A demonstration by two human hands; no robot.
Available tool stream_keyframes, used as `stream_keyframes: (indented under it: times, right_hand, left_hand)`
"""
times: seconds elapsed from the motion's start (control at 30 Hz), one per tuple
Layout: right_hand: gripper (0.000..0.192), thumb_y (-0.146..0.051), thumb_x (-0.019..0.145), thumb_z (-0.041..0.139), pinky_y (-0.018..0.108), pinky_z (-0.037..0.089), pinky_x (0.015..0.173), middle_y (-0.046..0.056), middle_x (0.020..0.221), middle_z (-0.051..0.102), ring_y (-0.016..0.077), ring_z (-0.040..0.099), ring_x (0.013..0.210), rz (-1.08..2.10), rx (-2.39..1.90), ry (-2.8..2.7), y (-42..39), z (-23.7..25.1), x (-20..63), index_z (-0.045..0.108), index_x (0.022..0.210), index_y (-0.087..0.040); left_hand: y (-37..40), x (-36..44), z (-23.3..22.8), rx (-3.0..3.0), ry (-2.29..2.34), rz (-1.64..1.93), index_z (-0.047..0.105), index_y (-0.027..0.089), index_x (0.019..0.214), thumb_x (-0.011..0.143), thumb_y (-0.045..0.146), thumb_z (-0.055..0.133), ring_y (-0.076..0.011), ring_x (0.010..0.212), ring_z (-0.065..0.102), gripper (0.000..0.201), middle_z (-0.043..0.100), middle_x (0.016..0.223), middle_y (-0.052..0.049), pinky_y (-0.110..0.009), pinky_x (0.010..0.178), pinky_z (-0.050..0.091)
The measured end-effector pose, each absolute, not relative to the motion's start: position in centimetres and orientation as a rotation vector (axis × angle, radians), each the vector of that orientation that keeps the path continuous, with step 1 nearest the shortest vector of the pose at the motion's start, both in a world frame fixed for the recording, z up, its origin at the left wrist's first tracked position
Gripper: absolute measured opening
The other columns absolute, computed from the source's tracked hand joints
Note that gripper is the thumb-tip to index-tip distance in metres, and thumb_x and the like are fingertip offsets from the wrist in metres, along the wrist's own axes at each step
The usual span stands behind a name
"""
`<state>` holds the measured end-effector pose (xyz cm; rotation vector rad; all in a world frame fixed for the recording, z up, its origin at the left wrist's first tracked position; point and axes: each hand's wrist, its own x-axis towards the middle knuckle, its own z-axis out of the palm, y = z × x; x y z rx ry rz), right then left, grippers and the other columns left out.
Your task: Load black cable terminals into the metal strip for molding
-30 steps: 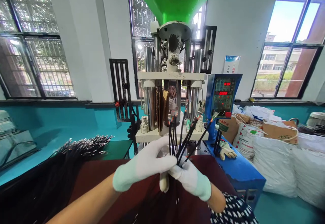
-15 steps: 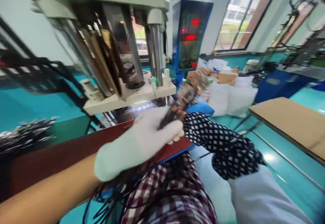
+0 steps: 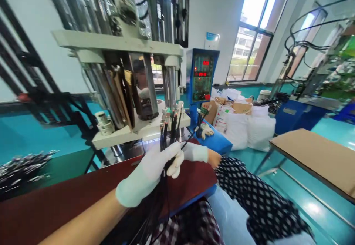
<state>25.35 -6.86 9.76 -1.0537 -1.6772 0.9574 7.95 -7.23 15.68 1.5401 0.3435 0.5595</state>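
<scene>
Gripping black cables (image 3: pixel 168 132), the left hand (image 3: pixel 148 174) apparently meets the right hand (image 3: pixel 194 152).

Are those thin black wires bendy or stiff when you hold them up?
Probably bendy. Above the white-gloved left hand the thin black wires stand up only a short way and splay apart, while below it they droop in loose loops. They look light, since one hand seems to grip the bunch; the gloved right hand sits just behind.

Little can be read. The blue control box (image 3: pixel 202 75), at about one o'clock from the hands, shows two rows of red digits, too blurred to make out. A blue-and-white wall sign (image 3: pixel 212 40) above it carries print too small to read.
</scene>
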Motion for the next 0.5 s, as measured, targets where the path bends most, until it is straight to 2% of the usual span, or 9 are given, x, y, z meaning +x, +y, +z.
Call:
stream_keyframes:
  times: [0.07, 0.13, 0.17, 0.27, 0.33, 0.43, 0.5]
  right_hand:
    - [0.062, -0.059, 0.074, 0.07, 0.012, 0.048, 0.061, 0.006, 0.091, 0.066, 0.0037, 0.058, 0.073, 1.123, -0.946, -1.628, -7.1, 12.2, 27.9, 0.064, 0.108, -0.007]
    - [0.072, -0.068, 0.072, 0.067, 0.011, 0.041, 0.056, 0.009, 0.106, 0.064, 0.0024, 0.054, 0.072, 1.154, -0.831, -1.453, -7.5, 14.8, 29.3, 0.06, 0.119, -0.013]
    - [0.072, -0.071, 0.075, 0.062, 0.01, 0.037, 0.053, 0.009, 0.108, 0.063, 0.0016, 0.05, 0.069, 1.1, -0.801, -1.37, -7.9, 16.0, 29.6, 0.059, 0.118, -0.014]
    - [0.063, -0.07, 0.084, 0.051, 0.013, 0.032, 0.051, 0.008, 0.095, 0.062, 0.0019, 0.044, 0.063, 0.83, -0.944, -1.344, -9.2, 18.6, 28.6, 0.063, 0.106, -0.012]
    - [0.055, -0.064, 0.089, 0.05, 0.015, 0.033, 0.056, 0.005, 0.083, 0.059, 0.0035, 0.045, 0.065, 0.625, -1.162, -1.478, -9.9, 19.5, 27.2, 0.065, 0.092, -0.012]
    - [0.053, -0.056, 0.094, 0.046, 0.018, 0.038, 0.073, 0.004, 0.081, 0.055, 0.0054, 0.048, 0.078, 0.312, -1.301, -1.731, -10.1, 19.7, 25.2, 0.057, 0.068, -0.011]
    - [0.057, -0.056, 0.097, 0.041, 0.02, 0.039, 0.078, 0.004, 0.079, 0.052, 0.0057, 0.047, 0.079, 0.247, -1.269, -1.787, -9.8, 19.5, 24.3, 0.048, 0.063, -0.011]
  left_hand:
    - [-6.2, 6.9, 15.5, 1.458, 0.327, 0.601, 0.047, 0.016, 0.064, 0.097, 0.047, 0.046, -0.0098, 0.046, 0.041, 0.045, 0.04, 0.05, 0.003, -0.027, 0.055, 0.037]
    - [-5.8, 6.5, 15.5, 1.422, 0.293, 0.596, 0.048, 0.015, 0.064, 0.097, 0.048, 0.047, -0.0097, 0.046, 0.041, 0.046, 0.042, 0.051, 0.002, -0.027, 0.055, 0.038]
    - [-5.9, 6.4, 15.5, 1.425, 0.298, 0.594, 0.051, 0.015, 0.065, 0.097, 0.048, 0.048, -0.0105, 0.049, 0.045, 0.046, 0.046, 0.053, 0.0, -0.027, 0.056, 0.04]
    - [-6.2, 6.5, 16.2, 1.487, 0.376, 0.658, 0.066, 0.012, 0.086, 0.091, 0.05, 0.059, -0.0178, 0.073, 0.061, 0.039, 0.066, 0.079, -0.008, -0.03, 0.071, 0.048]
    - [-6.1, 6.3, 16.6, 1.548, 0.443, 0.767, 0.068, 0.013, 0.099, 0.087, 0.049, 0.065, -0.0214, 0.091, 0.062, 0.037, 0.069, 0.097, -0.009, -0.033, 0.084, 0.048]
    - [-5.7, 5.8, 16.8, 1.621, 0.53, 0.917, 0.067, 0.014, 0.092, 0.087, 0.048, 0.065, -0.0209, 0.091, 0.057, 0.035, 0.067, 0.094, -0.007, -0.034, 0.088, 0.046]
    - [-5.6, 5.6, 16.7, 1.623, 0.53, 0.948, 0.066, 0.014, 0.09, 0.087, 0.047, 0.065, -0.02, 0.088, 0.056, 0.033, 0.066, 0.092, -0.007, -0.034, 0.088, 0.046]
